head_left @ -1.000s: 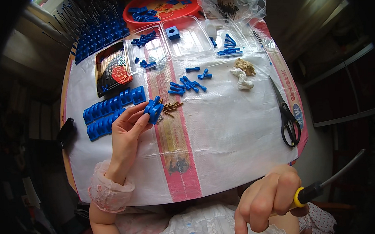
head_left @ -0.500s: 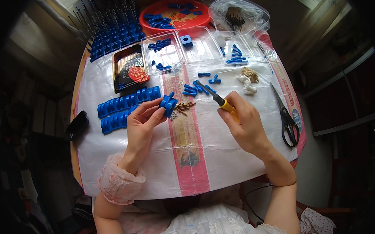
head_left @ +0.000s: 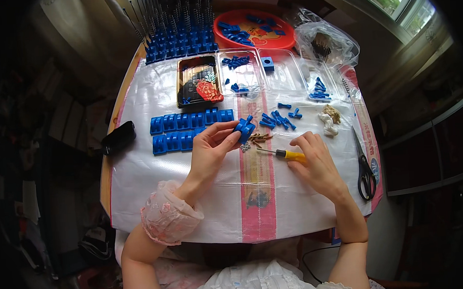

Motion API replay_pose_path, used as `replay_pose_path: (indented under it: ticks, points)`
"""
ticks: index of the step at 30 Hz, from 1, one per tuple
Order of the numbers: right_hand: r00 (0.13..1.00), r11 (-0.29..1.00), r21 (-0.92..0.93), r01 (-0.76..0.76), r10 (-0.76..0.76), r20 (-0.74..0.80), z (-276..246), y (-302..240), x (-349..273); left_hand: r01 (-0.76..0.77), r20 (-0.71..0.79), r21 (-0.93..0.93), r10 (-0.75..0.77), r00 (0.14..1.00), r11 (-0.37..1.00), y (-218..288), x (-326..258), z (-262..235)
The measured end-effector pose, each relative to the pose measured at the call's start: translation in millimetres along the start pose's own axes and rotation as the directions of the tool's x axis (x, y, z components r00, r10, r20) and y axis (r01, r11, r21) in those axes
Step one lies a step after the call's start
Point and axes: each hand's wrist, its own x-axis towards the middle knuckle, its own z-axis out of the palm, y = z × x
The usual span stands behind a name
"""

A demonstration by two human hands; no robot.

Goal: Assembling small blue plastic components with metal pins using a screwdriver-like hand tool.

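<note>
Mid-frame, a blue block [head_left: 245, 128] was held by the left hand [head_left: 211, 148] and a screwdriver [head_left: 284, 154] by the right hand [head_left: 313, 158], so a screw was likely needed next.

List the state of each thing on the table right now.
Blue part: held up in left hand.
Screwdriver: gripped by right hand, tip near the screws.
Scissors: closed, lying flat.
Red tray: holds blue pieces.
Bag: lying crumpled.
</note>
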Motion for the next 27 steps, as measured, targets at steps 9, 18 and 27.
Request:
replay_pose_path:
  ticks: [9,18,27]
  points:
    - [0.999,1.000,0.023,-0.008,0.009,-0.040,-34.3,-17.2,-10.5,-0.002,0.031,-0.015,0.002,1.000,1.000,-0.5,0.3,-1.0]
    - [1.000,0.971,0.240,0.007,0.000,-0.026,-47.5,13.3,64.8,-0.018,0.078,-0.033,0.020,0.997,0.999,-0.7,1.0,-0.4]
    - [0.974,0.970,0.086,0.225,-0.222,-0.051,38.6,30.5,260.1,-0.006,0.071,-0.036,0.008,0.997,0.999,-4.2,3.1,-3.1]
